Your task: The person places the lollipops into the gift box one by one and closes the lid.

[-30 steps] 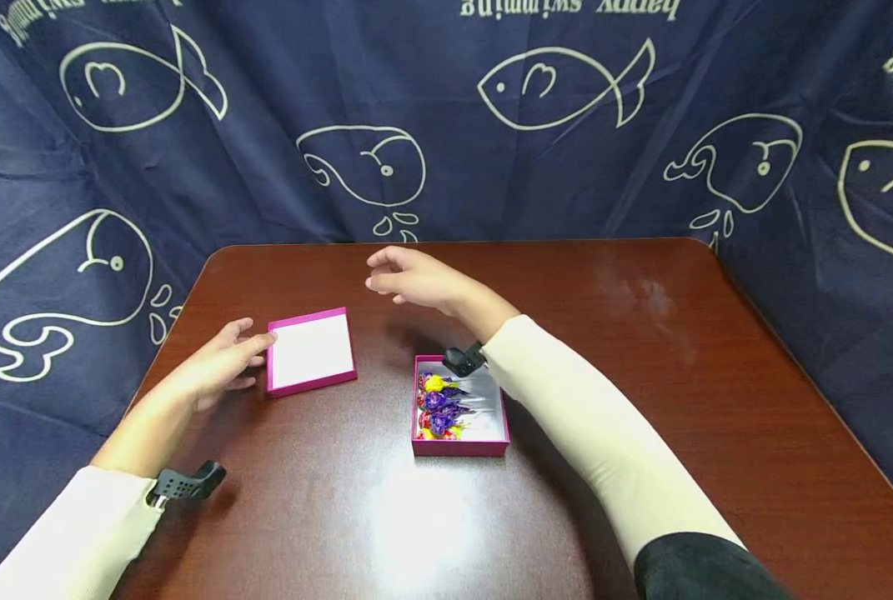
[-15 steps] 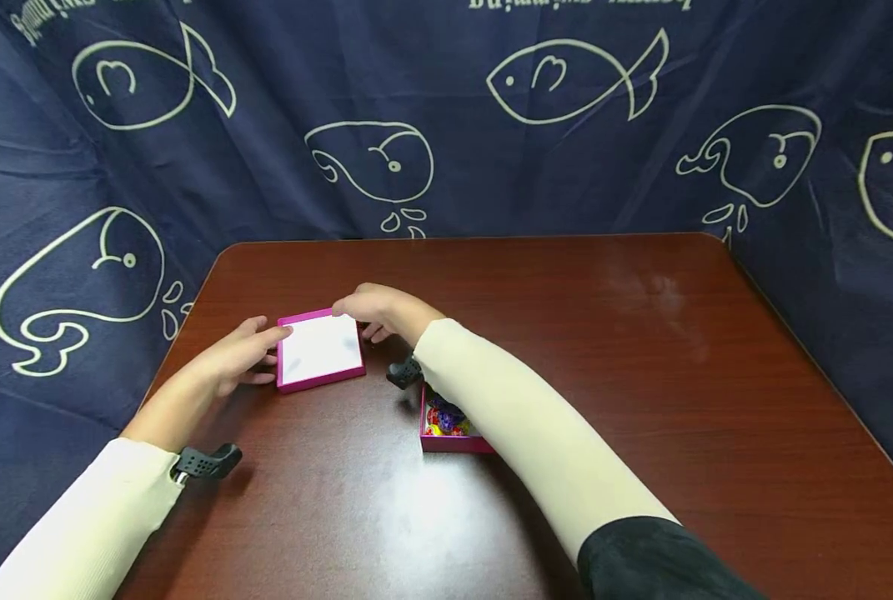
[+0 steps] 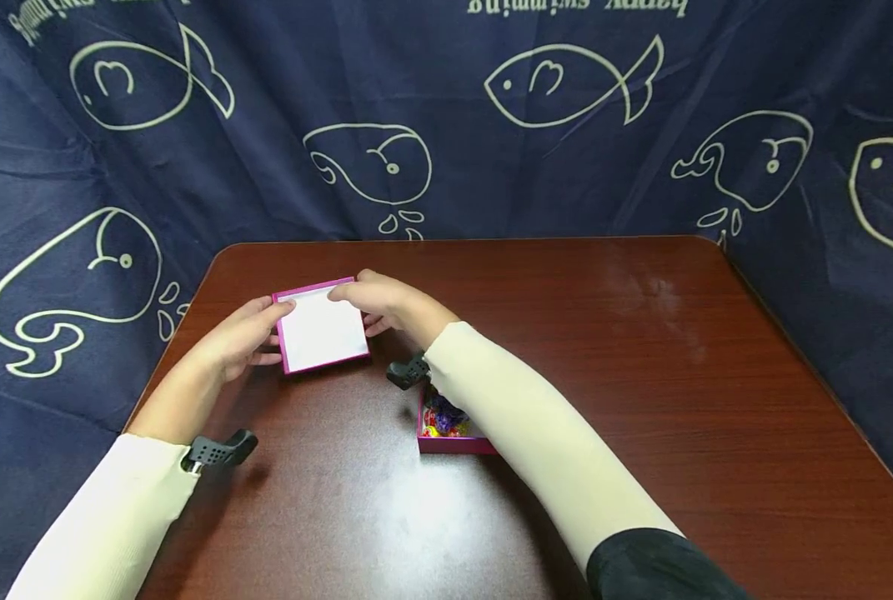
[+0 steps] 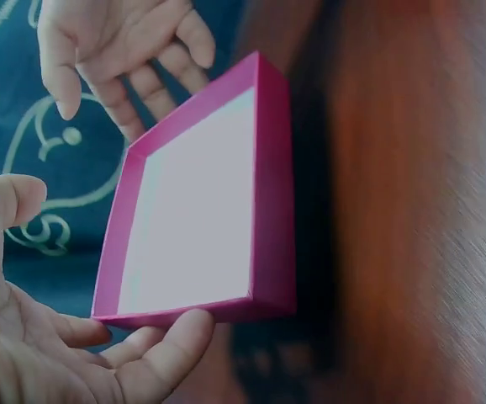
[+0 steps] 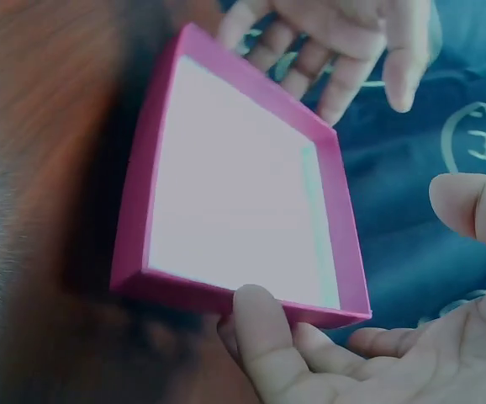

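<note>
Both hands hold a shallow pink box lid [image 3: 326, 335] with a white inside, raised off the table at the left and tilted. My left hand [image 3: 243, 335] has its fingers at the lid's left side, and my right hand [image 3: 392, 305] grips the opposite side. In the left wrist view, fingers bend against the wall of the lid [image 4: 272, 202] while the thumb stands apart from it. The right wrist view shows much the same for the right fingers on the lid [image 5: 138, 210]. The undersides of the fingers' contact are partly hidden.
Under the right forearm, a pink box [image 3: 454, 446] with several wrapped sweets [image 3: 446, 417] stands on the brown wooden table [image 3: 641, 400]; the sleeve hides much of it. A dark blue cloth [image 3: 446, 92] with fish drawings hangs behind the table's far edge.
My right hand has swung left and down onto the lid's right side. With both hands on it, the lid has risen off the table and tilted. The pink box has stayed put.
</note>
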Demonstrator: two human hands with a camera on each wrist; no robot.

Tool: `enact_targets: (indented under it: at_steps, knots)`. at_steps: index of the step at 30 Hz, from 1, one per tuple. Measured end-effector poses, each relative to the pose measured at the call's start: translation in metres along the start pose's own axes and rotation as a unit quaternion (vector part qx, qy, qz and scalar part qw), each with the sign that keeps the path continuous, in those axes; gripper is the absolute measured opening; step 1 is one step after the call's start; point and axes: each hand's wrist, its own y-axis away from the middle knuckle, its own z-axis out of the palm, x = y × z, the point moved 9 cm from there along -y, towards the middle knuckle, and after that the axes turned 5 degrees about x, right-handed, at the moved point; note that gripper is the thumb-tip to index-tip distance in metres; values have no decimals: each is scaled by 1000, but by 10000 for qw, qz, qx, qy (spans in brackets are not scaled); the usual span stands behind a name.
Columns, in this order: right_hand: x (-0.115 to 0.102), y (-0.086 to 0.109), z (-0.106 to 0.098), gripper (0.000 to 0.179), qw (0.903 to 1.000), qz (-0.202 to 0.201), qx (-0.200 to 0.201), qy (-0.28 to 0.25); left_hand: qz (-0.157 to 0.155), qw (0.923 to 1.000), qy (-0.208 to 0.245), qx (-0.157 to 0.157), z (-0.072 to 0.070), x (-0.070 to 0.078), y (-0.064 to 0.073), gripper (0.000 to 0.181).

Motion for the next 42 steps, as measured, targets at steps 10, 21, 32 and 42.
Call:
enact_targets:
  at_steps: [10, 21, 32, 42]
  knots:
    - [-15, 30, -56, 68, 9961, -641, 439, -428, 674, 9946, 725, 321, 18, 54, 11, 75]
    - [-16, 85, -117, 43, 9752, -1561, 1501, -454, 2029, 9623, 1191, 1362, 45, 97, 16, 53]
    - [7, 125, -159, 32, 9306, -2743, 2367, 516, 3337, 9263, 622, 1639, 77, 115, 28, 28]
    - [25, 175, -153, 33, 8578, -4273, 2102, 1935, 4976, 8567, -553, 1239, 105, 124, 70, 32]
